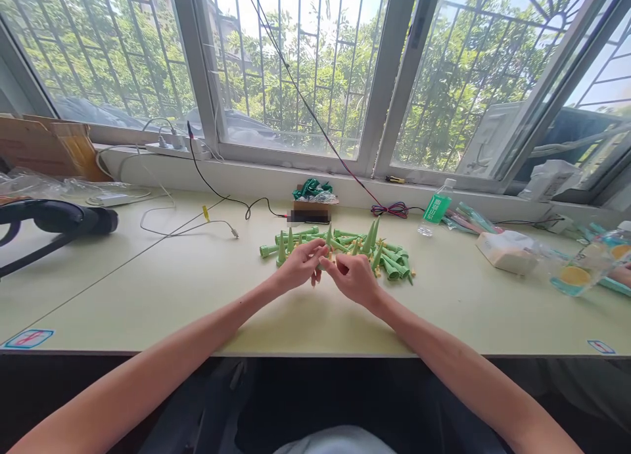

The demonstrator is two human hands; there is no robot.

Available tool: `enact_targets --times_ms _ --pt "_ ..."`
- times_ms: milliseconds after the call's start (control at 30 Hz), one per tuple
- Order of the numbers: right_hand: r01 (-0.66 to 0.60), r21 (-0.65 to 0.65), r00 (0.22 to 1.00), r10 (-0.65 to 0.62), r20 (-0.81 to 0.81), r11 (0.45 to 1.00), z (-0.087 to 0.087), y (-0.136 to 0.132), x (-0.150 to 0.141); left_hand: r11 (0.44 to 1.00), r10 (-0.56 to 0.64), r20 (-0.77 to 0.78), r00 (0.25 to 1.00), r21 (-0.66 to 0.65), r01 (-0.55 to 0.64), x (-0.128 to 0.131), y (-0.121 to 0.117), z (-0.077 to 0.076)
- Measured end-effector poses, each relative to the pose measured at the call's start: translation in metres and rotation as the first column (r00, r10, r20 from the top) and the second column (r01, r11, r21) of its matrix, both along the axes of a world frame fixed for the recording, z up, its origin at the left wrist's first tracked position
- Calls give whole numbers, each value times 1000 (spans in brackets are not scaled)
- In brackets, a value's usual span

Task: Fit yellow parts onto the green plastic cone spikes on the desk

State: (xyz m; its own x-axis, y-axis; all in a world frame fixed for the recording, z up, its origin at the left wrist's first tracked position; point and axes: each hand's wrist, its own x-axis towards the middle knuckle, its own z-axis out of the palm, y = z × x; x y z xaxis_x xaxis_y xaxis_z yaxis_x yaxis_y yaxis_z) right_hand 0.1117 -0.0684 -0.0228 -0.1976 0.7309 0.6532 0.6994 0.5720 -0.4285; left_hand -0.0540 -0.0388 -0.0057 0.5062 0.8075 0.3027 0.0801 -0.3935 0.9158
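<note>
My left hand (302, 265) and my right hand (355, 278) meet over the middle of the table, fingertips almost touching. Both are closed in a pinch around something small between them. The fingers hide most of it; only a hint of green shows. Right behind the hands lies a pile of green plastic cone-shaped pieces (394, 265), some with hollow, flared ends. A few pointed cones (369, 237) stand upright among them, one of them (281, 249) just left of my left hand. Small yellowish pieces (413, 272) are scattered among the green ones.
Behind the pile stands a small cardboard box (313, 209) with green plastic wrap. To the right are a green-labelled bottle (436, 207), a tissue pack (507, 250) and a larger clear bottle (579, 270). A black headset (73, 219) and white cable (197, 225) lie left.
</note>
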Motion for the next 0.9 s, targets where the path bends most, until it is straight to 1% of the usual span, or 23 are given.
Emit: enact_targets --times_ms 100,200,267,333,500,633,767,900 --pt "25 26 998 -24 -52 999 0 3 3 986 125 -108 986 127 -111 0 0 0" --pt "56 47 994 -51 -94 997 1 6 5 950 234 -166 958 250 -189 0 -2 1" --pt "89 44 991 -84 -109 995 2 7 6 925 287 -200 937 311 -217 0 -3 2" --pt "109 31 988 -105 -115 994 3 7 6 915 309 -246 919 340 -217 0 -4 2" --pt "107 6 989 -106 -101 994 4 6 5 913 307 -326 894 366 -180 0 -2 -3" --pt "123 -13 990 -123 -62 992 3 8 6 942 251 -351 902 304 -144 0 0 -7" --pt "165 -44 986 -164 26 985 1 11 8 952 235 -340 911 268 -146 -1 2 -8" --pt "231 -120 964 -211 161 965 0 12 10 958 232 -327 916 242 -156 -2 4 -10"
